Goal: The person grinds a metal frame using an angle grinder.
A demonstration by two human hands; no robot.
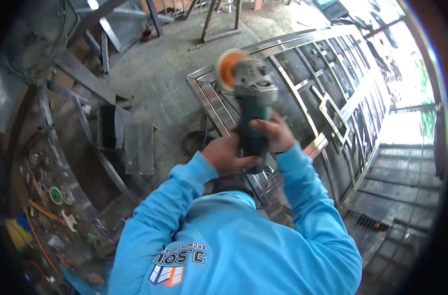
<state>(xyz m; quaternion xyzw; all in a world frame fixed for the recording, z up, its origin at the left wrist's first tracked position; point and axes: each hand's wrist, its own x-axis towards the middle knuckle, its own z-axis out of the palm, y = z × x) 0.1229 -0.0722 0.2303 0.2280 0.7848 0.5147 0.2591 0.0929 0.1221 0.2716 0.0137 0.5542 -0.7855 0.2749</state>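
Observation:
An angle grinder with a dark green body and grey metal head is held up in front of the blue-sleeved torso. Its orange and white disc points to the upper left and looks blurred. My left hand wraps round the lower body from the left side. On the other side, my right hand grips the body a little higher, its thumb across the front. Behind the tool lies a shiny metal frame with several bars.
Metal bars and a fan stand at the left. An open metal box sits on the concrete floor. Tools and a green disc lie at the lower left. Trestle legs stand at the top. Grating is at the right.

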